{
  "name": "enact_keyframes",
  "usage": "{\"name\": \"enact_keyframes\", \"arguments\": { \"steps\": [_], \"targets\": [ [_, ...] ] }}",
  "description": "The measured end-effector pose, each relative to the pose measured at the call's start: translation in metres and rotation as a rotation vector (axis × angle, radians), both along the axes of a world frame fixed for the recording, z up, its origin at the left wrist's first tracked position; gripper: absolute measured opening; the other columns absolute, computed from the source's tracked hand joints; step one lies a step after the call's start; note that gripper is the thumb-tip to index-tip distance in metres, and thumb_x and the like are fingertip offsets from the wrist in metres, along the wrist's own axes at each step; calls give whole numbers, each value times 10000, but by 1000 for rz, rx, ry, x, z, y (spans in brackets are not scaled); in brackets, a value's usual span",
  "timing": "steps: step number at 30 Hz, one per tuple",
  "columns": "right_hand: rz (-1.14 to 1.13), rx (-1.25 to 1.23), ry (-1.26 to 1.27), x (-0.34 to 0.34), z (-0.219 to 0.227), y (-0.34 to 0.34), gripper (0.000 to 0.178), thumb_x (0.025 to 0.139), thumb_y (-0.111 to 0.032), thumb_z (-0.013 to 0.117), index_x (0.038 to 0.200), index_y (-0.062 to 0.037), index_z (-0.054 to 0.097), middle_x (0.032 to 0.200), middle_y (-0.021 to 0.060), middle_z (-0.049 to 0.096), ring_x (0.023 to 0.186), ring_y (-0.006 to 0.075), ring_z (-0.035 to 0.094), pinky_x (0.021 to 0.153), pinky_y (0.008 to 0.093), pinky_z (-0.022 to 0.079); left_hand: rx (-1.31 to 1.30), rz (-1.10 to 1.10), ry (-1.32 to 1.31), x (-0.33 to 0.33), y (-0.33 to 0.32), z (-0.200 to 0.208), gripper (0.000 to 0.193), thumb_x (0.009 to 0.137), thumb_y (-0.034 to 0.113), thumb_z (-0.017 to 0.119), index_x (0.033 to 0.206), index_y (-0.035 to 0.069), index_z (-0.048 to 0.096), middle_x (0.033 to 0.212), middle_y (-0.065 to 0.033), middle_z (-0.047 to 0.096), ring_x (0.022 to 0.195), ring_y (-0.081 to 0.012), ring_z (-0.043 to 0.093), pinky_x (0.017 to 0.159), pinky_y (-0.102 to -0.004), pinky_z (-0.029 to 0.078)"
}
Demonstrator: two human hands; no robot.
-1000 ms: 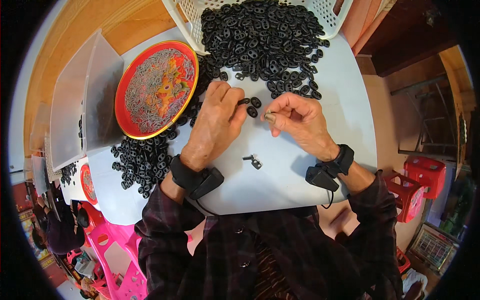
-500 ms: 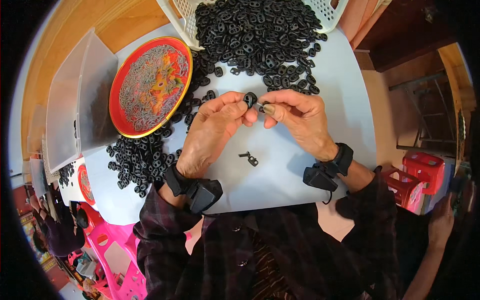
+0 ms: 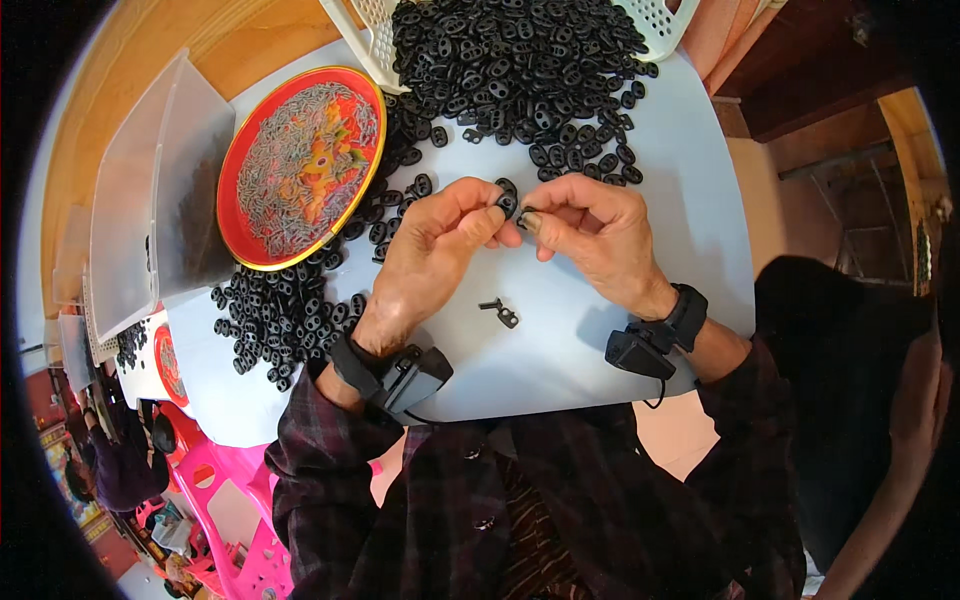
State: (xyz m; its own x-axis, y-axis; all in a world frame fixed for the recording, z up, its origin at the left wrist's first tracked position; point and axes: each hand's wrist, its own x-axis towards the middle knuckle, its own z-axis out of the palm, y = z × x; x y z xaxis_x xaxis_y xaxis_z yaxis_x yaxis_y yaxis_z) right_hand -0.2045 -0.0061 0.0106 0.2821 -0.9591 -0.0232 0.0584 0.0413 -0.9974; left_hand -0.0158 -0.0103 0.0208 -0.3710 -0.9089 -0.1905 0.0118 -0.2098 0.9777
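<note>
Pinched between the thumb and fingers of my left hand (image 3: 440,230) is a black oval two-hole cord-lock piece (image 3: 506,204), held above the white table. Close beside it, my right hand (image 3: 595,235) grips a small dark part (image 3: 526,214) between thumb and fingertips. My fingers cover most of that part, so its full shape is hidden. On the tabletop below my hands lies a small black two-hole insert (image 3: 508,318), with a short dark stem-like bit (image 3: 489,305) touching or nearly touching it.
A large heap of black cord-lock pieces (image 3: 510,70) spills from a white plastic basket (image 3: 665,28) at the far side. More pieces (image 3: 285,315) lie at left, below a red tray (image 3: 232,200) of small grey springs. A clear bin (image 3: 130,210) stands left; another person's arm (image 3: 890,490) is at right.
My hands stay nearly in place, the cord-lock piece and small dark part shifting slightly. At right, a person in dark clothing has moved in, covering the red stools.
</note>
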Motion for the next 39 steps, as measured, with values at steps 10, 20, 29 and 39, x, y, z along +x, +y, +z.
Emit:
{"name": "enact_keyframes", "arguments": {
  "steps": [10,20,29,39],
  "targets": [
    [59,-235,38,0,-2,0,262,827,28,613,1088,8,600,910,56,632,670,71,569,617,203,483,-77,-174,4,2,-4,6,216,931,148,465,1018,-13,580,780,-36,605,732,-98,526,693,-237,432],
    [32,-167,-7,1,-3,-1,238,831,13,613,1064,-8,564,853,48,628,682,75,586,623,206,495,-98,36,76,-9,5,-5,270,963,227,453,904,-7,575,708,-33,608,665,-83,547,631,-230,442],
    [62,-156,60,0,1,-3,233,834,1,608,1061,-10,555,852,36,627,675,59,578,614,198,491,-170,-28,-72,-7,4,0,271,961,210,449,1012,-34,557,713,-24,573,683,-85,507,672,-232,427],
    [69,-155,-64,0,-5,-3,237,836,8,622,1072,1,595,882,40,638,668,61,571,610,194,493,-224,-121,-149,-1,0,5,240,960,183,441,974,-30,553,681,-17,534,665,-93,497,660,-243,422]
  ]
}}
